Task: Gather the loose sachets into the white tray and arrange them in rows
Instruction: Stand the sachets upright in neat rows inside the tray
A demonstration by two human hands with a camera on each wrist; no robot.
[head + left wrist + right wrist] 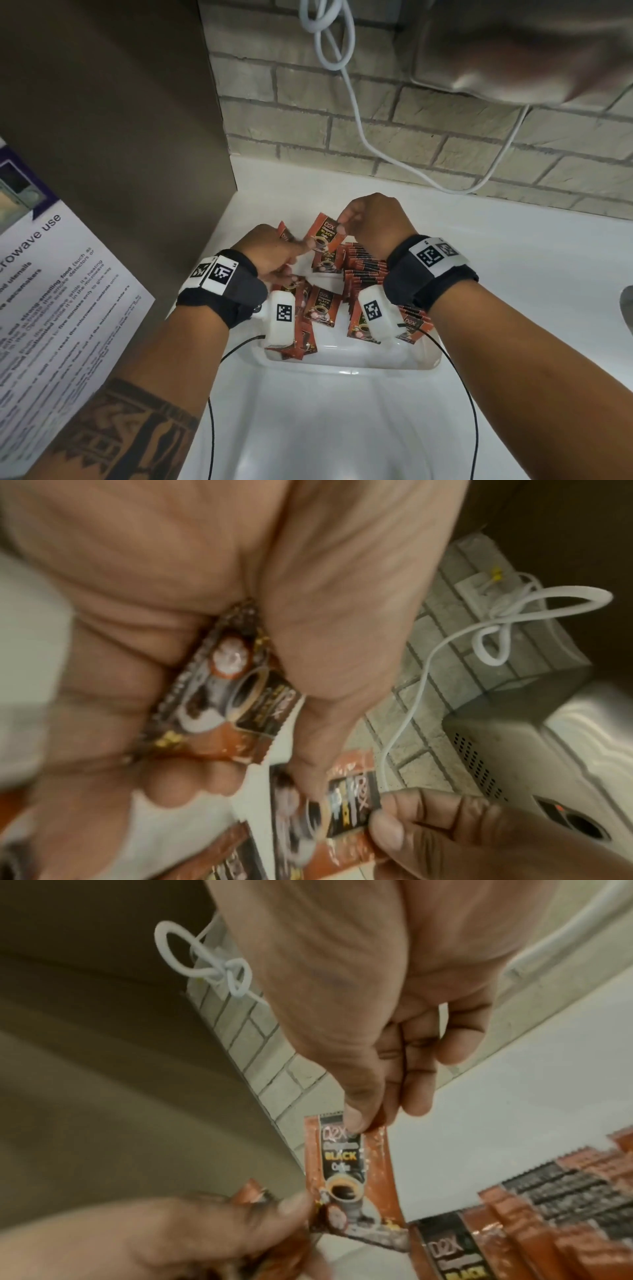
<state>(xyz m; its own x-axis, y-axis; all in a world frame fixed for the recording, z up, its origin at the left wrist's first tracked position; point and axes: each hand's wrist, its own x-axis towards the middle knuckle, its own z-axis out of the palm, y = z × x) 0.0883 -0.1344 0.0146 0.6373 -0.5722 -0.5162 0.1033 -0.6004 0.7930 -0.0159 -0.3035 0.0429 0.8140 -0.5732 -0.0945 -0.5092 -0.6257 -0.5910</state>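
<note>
The right hand (371, 219) pinches the top corner of a single black-coffee sachet (322, 236) between thumb and forefinger, its other fingers loosely curled behind, and holds it upright above the far end of the white tray (349, 356); the left hand (270, 253) grips a small bunch of sachets (219, 696) in its curled fingers and puts its thumb to the lower part of the hanging sachet, so the two hands meet on that one packet. The step in hand looks like passing or squaring this sachet before it joins a row, and it would go best if the right hand kept its pinch on the top seam, let the packet hang straight, and brought it down edge-on against the standing row of sachets (364, 267) that fills the right side of the tray just below that hand; the left thumb can steady the bottom edge so it does not twist. The tray sits on the white worktop (513, 274) close under both wrists, with loose sachets (320, 308) lying flat and askew in its left and near part, so much is left to sort; the held sachet hangs between the two hands, just beside the row and clear of the tray floor; the white cable (359, 137) on the brick wall lies well apart.
</note>
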